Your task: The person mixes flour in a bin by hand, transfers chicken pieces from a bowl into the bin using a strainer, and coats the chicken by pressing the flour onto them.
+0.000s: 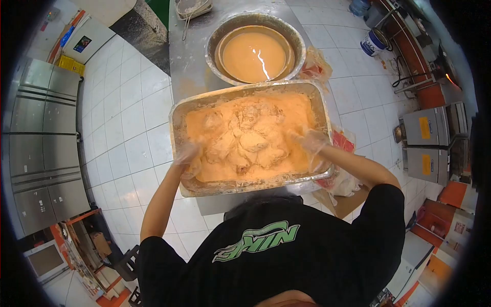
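Note:
A deep metal tray (327, 110) on the steel table is full of orange powder (296, 110), with floured pieces (254, 140) heaped in its middle. My left hand (190, 153), in a clear plastic glove, is at the tray's left side, in or just over the powder. At the right side is my right hand (311, 141), gloved the same way, beside the heap. Powder and blur hide the fingers of both hands, so whether they hold anything does not show.
Behind the tray, a metal bowl (210, 48) holds a pan of orange liquid (254, 53). A wire strainer (193, 7) lies at the table's back left. Plastic bags (343, 140) sit along the right edge, above a cardboard box (353, 202).

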